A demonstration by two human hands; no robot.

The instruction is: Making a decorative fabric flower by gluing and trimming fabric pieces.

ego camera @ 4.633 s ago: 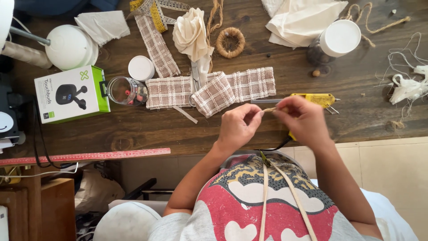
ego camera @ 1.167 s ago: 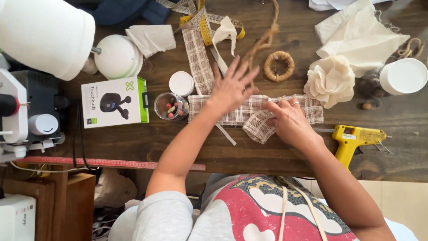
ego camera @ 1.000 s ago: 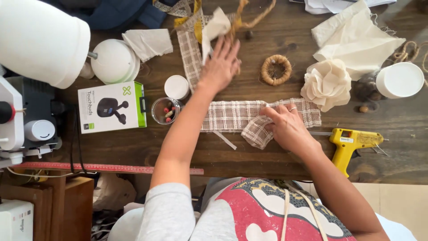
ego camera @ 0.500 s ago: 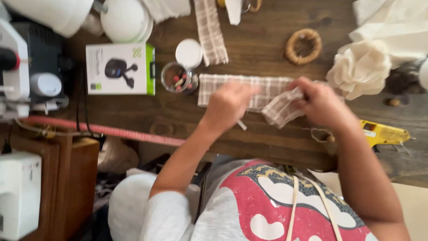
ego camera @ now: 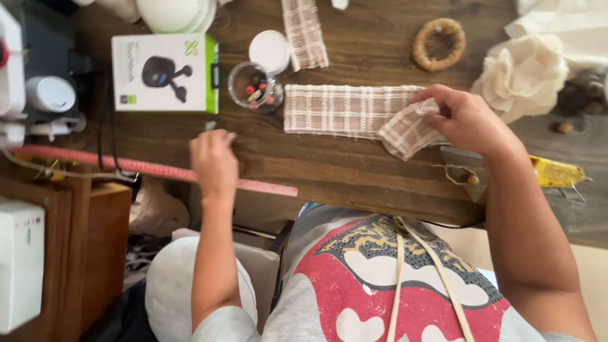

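A plaid fabric strip point(ego camera: 345, 109) lies flat on the dark wooden table point(ego camera: 354, 171). My right hand point(ego camera: 468, 120) pinches its folded right end point(ego camera: 405, 132) and lifts it slightly off the wood. My left hand point(ego camera: 214, 161) rests far to the left at the table's front edge, over a red measuring tape point(ego camera: 145, 168), with the fingers curled down. A small grey thing point(ego camera: 210, 125) shows just past its fingertips; whether the hand grips it is unclear.
A glass jar of beads point(ego camera: 253, 87), its white lid point(ego camera: 269, 49) and a white-and-green box point(ego camera: 164, 73) stand left of the strip. A second plaid strip point(ego camera: 305, 31), a twine ring point(ego camera: 439, 43), a cream fabric flower point(ego camera: 522, 76) and a yellow glue gun point(ego camera: 557, 172) surround it.
My left hand has left the plaid strip and moved left and toward me, to the table edge by the red tape. My right hand still holds the folded end.
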